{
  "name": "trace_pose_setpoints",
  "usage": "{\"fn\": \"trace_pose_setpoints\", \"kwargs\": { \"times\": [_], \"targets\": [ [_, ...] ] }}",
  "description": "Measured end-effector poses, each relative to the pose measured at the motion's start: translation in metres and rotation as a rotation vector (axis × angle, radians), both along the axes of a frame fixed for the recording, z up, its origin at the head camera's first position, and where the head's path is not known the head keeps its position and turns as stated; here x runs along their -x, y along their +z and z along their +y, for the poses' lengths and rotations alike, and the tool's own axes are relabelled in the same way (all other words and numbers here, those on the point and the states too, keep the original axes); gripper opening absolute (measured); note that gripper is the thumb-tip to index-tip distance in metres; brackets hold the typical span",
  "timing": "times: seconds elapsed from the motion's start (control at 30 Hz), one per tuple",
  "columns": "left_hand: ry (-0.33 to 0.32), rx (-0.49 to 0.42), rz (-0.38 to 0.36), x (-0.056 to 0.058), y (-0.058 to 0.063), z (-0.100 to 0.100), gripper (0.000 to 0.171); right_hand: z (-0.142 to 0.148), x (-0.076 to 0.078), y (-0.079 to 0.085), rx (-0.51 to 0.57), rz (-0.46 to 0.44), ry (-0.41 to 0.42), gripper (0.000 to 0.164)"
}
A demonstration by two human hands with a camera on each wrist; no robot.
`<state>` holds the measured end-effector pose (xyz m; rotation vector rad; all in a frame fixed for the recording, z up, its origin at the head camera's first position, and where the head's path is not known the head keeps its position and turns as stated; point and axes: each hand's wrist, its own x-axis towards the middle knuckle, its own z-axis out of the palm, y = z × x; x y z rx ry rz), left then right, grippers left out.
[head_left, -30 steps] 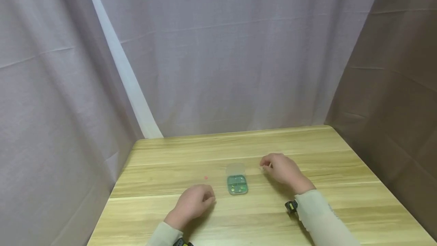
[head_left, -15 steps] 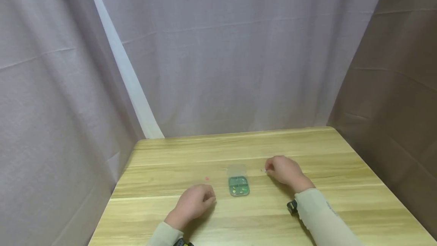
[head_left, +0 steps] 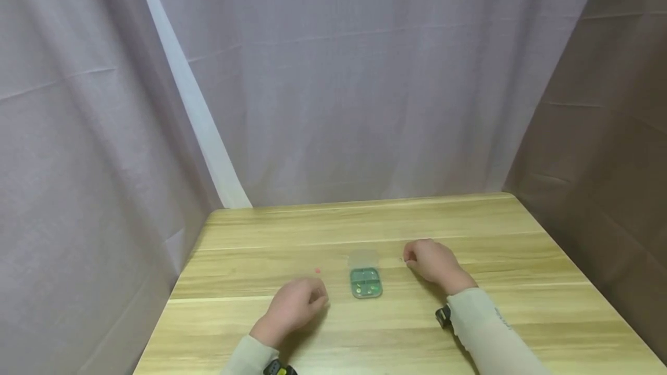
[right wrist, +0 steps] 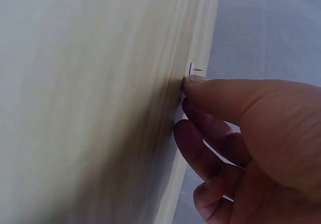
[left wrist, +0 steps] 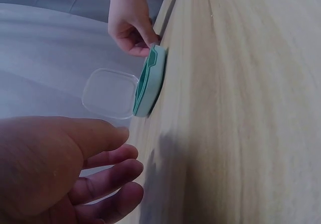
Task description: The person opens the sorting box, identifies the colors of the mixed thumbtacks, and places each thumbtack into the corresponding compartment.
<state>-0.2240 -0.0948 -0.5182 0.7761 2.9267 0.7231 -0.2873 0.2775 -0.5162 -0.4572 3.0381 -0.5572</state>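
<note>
At the near side of the bench (head_left: 375, 340), two pale sleeves (head_left: 492, 328) reach in, each with a black band (head_left: 443, 316) at the wrist. Taking the green case (head_left: 366, 296) as the dial's centre, the left hand (head_left: 294, 305) is at about half past eight, its fingers loosely bent; the left wrist view shows the gap between thumb and fingers, which hold nothing. The case lies on the bench near that hand, and only the head view looks down into it: dividers part it into compartments, with small yellow and green pieces (head_left: 358, 290) in the near ones. From the left wrist just its pale outer wall and green rim appear. Near nine o'clock lies a pink piece (head_left: 317, 271), seen by the head camera alone. Between two and three is the right hand (head_left: 431, 259), fingers curled. Where the head view gives a pale fleck, the right wrist view makes out a tack (right wrist: 192, 68), pin raised, right by the thumb tip; I cannot tell whether it is pinched. From the left wrist this hand seems to meet the case; the head view puts them apart. At twelve the clear lid (head_left: 363, 258) stands raised; grey curtains (head_left: 354, 103) hang beyond.
</note>
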Motion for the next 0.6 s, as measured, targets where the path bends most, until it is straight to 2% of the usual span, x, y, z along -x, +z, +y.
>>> {"fn": "trace_pose_setpoints", "kwargs": {
  "times": [0.27,0.6],
  "targets": [
    [-0.015,-0.008,0.007,-0.002,-0.001,0.002,0.011,-0.001,-0.007,0.002,0.005,0.025,0.006,0.015],
    [-0.012,-0.002,0.007,-0.003,-0.004,0.006,0.011,-0.03,-0.019,0.012,0.034,0.067,0.106,0.017]
  ]
}}
